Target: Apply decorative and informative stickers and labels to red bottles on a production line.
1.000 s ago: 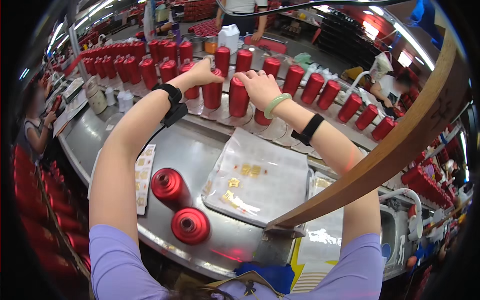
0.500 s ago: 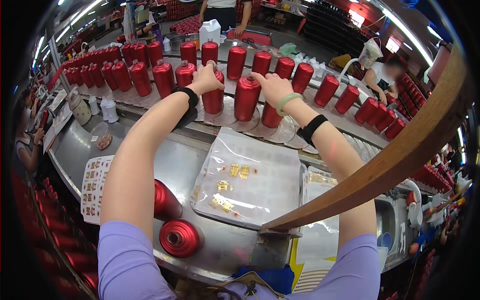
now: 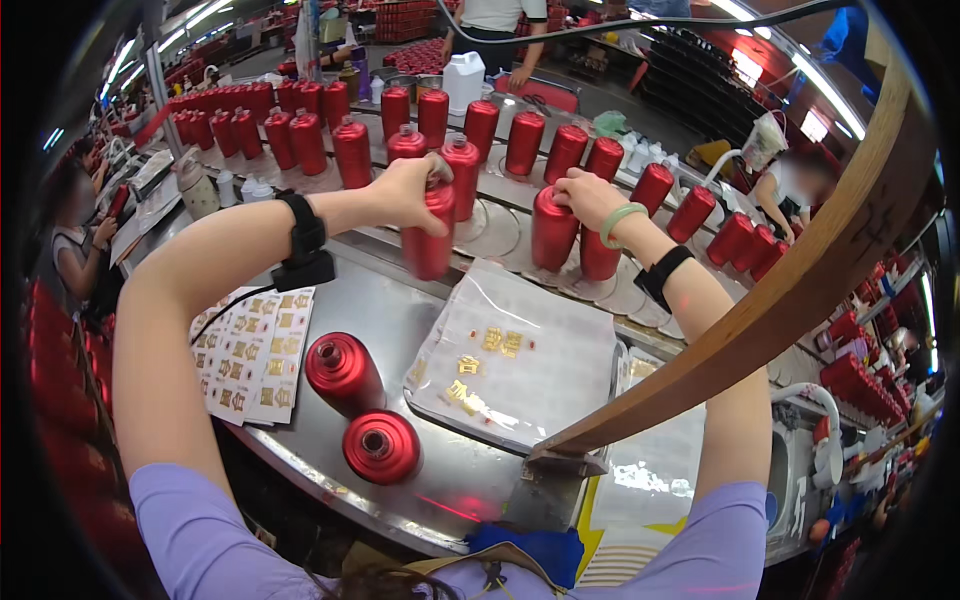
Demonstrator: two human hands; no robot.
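My left hand (image 3: 405,195) is wrapped round the top of a red metallic bottle (image 3: 430,248), which it holds at the near edge of the conveyor (image 3: 490,228). The bottle is slightly blurred. To the right, my right hand (image 3: 592,203) has its fingers closed on the neck and shoulder of another red bottle (image 3: 553,235) standing on the conveyor. One more red bottle (image 3: 600,258) stands partly behind my right wrist. On the metal bench nearer to me are two upright red bottles, one behind (image 3: 345,375) the other (image 3: 382,448), both with open necks.
A tray with a clear sheet (image 3: 540,370) bearing gold decals lies in front of me. Decal sheets (image 3: 262,355) are at left. A curved wooden bar (image 3: 720,350) crosses the right side. Several red bottles line the conveyor, and a white jug (image 3: 463,83) stands behind. Other people work around it.
My left hand has drawn its bottle nearer, to the conveyor's near edge. My right hand and its bottle have shifted right and a little nearer. The view has turned slightly left.
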